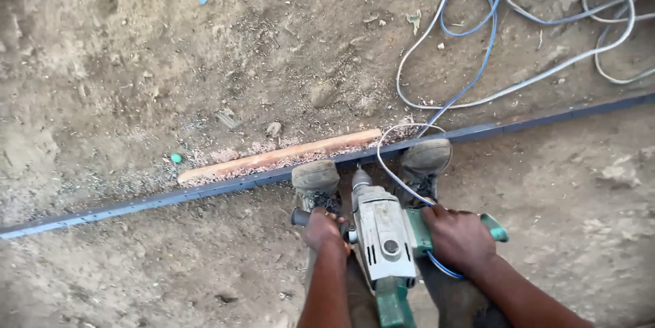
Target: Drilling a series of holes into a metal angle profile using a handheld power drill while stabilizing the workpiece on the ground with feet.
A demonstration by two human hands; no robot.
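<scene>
Head view — dusty dirt ground (pixel 123 62) — outdoors.

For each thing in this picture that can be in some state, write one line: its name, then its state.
Left hand: closed around the drill's black side handle.
Right hand: closed around the green handle.
Drill: held pointing down at the metal bar, between the boots.
Metal bar: lying flat on the dirt, pinned under both boots.
Wooden strip: lying alongside the bar, with shavings around it.
Cables: loose, looped on the ground.
</scene>
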